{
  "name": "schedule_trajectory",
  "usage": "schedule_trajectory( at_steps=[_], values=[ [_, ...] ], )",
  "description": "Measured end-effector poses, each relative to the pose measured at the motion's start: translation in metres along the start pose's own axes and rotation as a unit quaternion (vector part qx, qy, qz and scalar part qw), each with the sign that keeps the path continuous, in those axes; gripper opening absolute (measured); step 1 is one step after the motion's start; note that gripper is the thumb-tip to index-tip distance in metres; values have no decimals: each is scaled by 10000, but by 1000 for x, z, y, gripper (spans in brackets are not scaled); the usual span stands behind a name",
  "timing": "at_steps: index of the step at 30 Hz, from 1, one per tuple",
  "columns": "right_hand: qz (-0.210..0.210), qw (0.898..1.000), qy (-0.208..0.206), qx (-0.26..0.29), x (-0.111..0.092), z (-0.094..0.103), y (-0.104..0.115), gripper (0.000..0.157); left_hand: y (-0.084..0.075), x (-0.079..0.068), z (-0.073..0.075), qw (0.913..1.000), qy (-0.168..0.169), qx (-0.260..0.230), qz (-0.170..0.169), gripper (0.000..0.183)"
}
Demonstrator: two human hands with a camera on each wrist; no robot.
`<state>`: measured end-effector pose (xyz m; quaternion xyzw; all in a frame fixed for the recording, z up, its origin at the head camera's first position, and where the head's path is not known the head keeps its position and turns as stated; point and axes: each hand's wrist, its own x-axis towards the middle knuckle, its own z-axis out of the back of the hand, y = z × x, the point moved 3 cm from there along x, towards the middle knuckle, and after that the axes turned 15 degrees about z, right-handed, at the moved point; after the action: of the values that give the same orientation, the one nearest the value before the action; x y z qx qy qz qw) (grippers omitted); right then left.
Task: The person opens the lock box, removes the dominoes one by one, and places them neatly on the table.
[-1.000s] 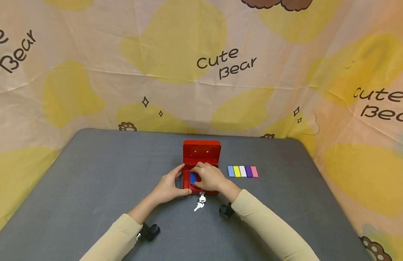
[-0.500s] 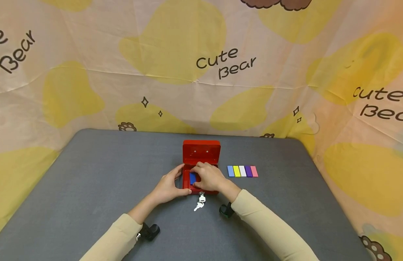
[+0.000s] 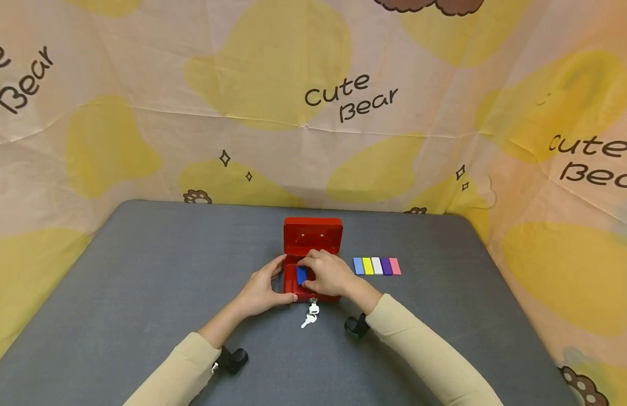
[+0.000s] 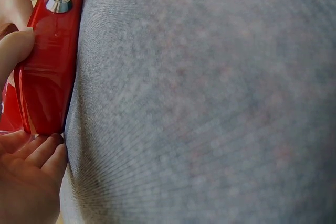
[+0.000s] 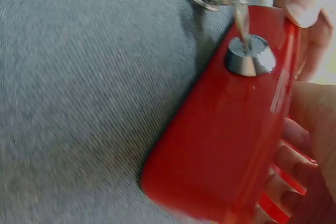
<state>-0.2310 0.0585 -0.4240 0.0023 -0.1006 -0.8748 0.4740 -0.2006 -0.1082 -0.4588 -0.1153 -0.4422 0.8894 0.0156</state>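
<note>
A small red metal cash box (image 3: pixel 312 237) stands on the table with its lid raised. My left hand (image 3: pixel 260 290) holds its left side, the thumb over the front rim and the other fingers along the side wall. Inside the box, my right hand (image 3: pixel 327 273) pinches a flat blue block (image 3: pixel 301 275) between thumb and fingers; its right part is hidden behind the hand. On the front wall sits a silver lock (image 5: pixel 249 56) with a key in it. More keys (image 3: pixel 311 313) hang from it on a ring.
To the right of the box lies a row of coloured blocks (image 3: pixel 376 266): light blue, yellow, white, purple and pink. The grey table (image 3: pixel 191 254) ends at a patterned fabric backdrop (image 3: pixel 273 101).
My right hand and the blue block have shifted slightly right and up within the head view. The left hand keeps its hold on the box.
</note>
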Motion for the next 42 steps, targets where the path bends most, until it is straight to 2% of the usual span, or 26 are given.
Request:
schedule_trajectory(
  at_steps=[9,21,31,42],
  values=[
    [176,9991,-380,-8,-7,16,-4,44,1,0,1,10000,-19,52,20,91],
    [111,9990,-429,50,-24,37,-9,43,2,1,0,10000,25,15,47,91],
    [101,9974,-707,-19,-46,51,-21,43,0,0,0,10000,-76,-13,-35,91],
    [-198,9976,-664,17,-72,63,-39,40,1,0,-1,10000,-85,7,-25,90]
  ],
)
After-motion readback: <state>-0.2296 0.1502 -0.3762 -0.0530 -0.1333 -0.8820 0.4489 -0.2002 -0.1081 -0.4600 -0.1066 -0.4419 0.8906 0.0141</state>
